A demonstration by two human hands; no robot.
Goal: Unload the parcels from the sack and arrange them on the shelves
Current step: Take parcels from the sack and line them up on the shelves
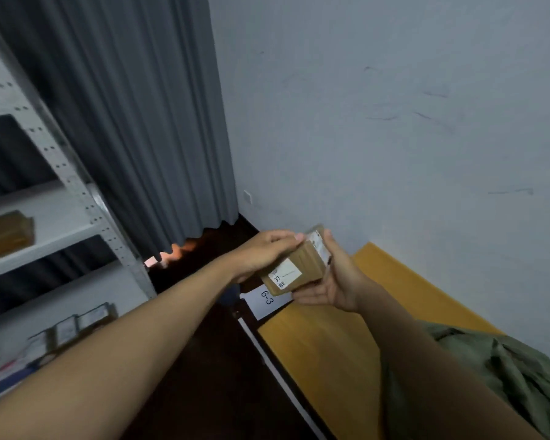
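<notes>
Down at the near right, the green sack (496, 385) sits slumped on the yellow table (324, 354), contents hidden. Just beyond, both hands clamp one brown cardboard parcel (294, 265) in mid-air — left hand (264, 252) over its top, right hand (337, 281) cupping underneath. Several parcels (7, 231) already sit on the white metal shelves (64, 230) at left — so partway through, I'd say, this one not yet shelved.
</notes>
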